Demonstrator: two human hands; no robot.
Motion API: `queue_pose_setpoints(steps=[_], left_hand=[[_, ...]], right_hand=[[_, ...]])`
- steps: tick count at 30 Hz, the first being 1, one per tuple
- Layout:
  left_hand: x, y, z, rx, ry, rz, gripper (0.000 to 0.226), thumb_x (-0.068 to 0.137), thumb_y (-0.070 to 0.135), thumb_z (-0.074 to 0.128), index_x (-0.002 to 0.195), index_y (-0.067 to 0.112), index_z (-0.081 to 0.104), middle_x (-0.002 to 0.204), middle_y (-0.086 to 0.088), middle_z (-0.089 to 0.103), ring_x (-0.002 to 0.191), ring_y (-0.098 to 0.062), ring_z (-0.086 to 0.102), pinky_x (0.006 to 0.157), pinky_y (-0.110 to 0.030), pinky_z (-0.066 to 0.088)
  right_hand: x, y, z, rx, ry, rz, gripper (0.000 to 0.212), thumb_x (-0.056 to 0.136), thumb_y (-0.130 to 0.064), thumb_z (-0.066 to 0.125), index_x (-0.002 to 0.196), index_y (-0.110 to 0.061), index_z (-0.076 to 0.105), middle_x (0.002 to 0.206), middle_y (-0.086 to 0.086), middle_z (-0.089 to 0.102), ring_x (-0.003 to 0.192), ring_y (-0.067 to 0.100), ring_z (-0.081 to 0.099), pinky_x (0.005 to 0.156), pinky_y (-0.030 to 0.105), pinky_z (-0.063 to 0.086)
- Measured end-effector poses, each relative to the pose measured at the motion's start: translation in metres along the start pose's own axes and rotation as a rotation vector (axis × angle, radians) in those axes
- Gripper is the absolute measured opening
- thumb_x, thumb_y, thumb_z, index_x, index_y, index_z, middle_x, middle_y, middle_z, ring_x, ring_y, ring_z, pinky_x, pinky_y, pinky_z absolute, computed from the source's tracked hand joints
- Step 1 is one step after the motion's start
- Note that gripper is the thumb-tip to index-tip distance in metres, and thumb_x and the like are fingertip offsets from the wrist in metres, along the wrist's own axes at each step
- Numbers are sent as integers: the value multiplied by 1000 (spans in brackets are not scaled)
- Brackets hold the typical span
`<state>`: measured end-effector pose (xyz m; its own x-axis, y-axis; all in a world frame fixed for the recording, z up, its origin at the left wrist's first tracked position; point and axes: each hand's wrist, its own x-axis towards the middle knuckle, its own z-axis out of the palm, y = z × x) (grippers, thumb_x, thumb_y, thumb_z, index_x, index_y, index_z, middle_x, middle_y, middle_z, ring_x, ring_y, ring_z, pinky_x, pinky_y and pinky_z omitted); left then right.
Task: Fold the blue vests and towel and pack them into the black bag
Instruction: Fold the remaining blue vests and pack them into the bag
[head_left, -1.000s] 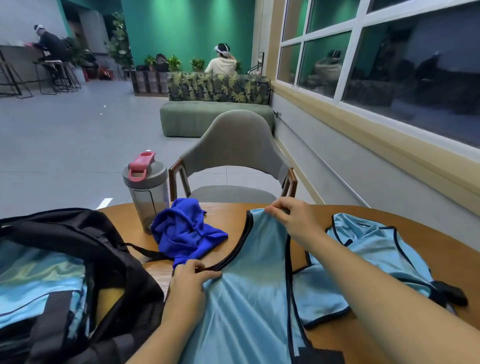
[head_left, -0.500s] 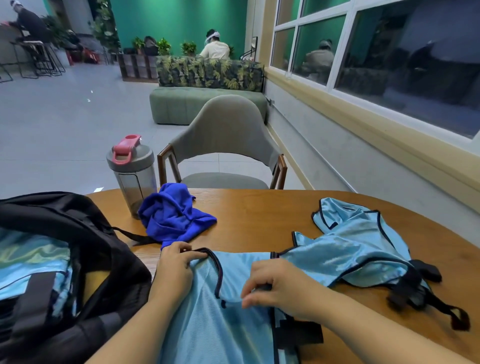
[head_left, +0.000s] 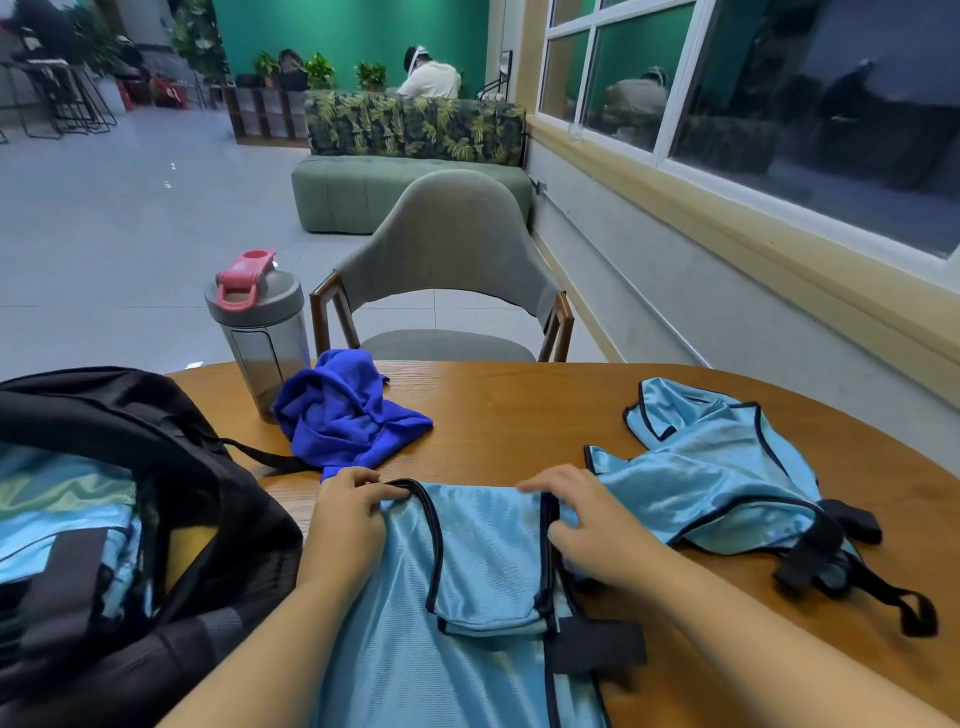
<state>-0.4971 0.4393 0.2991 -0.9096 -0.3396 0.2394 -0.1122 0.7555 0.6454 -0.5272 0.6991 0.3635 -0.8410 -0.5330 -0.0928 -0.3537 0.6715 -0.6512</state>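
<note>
Both hands on the folded vest (head_left: 483, 551), lower centre.
Left hand (head_left: 349, 519) pinches its black trim; right hand (head_left: 587, 525) grips the folded edge.

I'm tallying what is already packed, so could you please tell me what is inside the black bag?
Through the black bag's open mouth, shiny light blue fabric with dark trim shows, apparently folded vests, with a yellowish patch beside it. How many pieces, and anything deeper, is covered.
</note>
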Motion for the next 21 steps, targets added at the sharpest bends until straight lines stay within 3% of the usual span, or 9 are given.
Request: queue_pose_setpoints(steps=[2, 4, 9, 14, 17, 21], left_hand=[[-1, 3, -1, -5, -4, 0, 39, 88, -7, 47, 98, 17, 76, 111, -2, 57, 113, -19, 43, 97, -18, 25], [-1, 6, -3, -17, -10, -6, 35, 88, -3, 50, 99, 18, 76, 107, 2, 55, 112, -16, 42, 96, -18, 24], [-1, 8, -5, -48, -27, -20, 29, 86, 5, 56, 102, 20, 75, 104, 8, 50, 110, -11, 39, 96, -17, 23], [6, 7, -5, -25, -71, -67, 37, 83, 7, 56, 113, 24, 70, 131, -2, 50, 124, -20, 34, 107, -23, 20], [13, 11, -7, 46, -160, -110, 45, 85, 12, 53, 123, 34, 61, 146, 1, 36, 132, -21, 21, 112, -31, 13], [22, 17, -7, 164, -263, -170, 54, 88, 17, 47, 133, 45, 47, 155, 6, 18, 138, -20, 9, 113, -36, 9]], right_hand=[[8, 11, -1, -73, -46, 66, 55, 91, -10, 50, 141, -30, 39, 142, -11, 39, 136, 6, 27, 113, 26, 26], [16, 17, 2, -78, -58, 104, 53, 92, -15, 53, 141, -29, 40, 140, -9, 43, 134, 8, 31, 110, 26, 31], [42, 22, 6, 38, 90, 185, 26, 94, -9, 51, 101, -27, 69, 104, -9, 68, 96, 10, 62, 84, 28, 53], [62, 32, 3, 55, 134, 264, 31, 91, -8, 53, 84, -33, 68, 92, -10, 69, 84, 12, 65, 77, 37, 58], [72, 35, 5, 23, 211, 314, 28, 89, -12, 55, 79, -36, 65, 86, -13, 67, 82, 12, 63, 75, 37, 56], [82, 37, 6, 31, 303, 388, 11, 90, -20, 58, 85, -28, 66, 83, -6, 67, 79, 17, 63, 72, 34, 53]])
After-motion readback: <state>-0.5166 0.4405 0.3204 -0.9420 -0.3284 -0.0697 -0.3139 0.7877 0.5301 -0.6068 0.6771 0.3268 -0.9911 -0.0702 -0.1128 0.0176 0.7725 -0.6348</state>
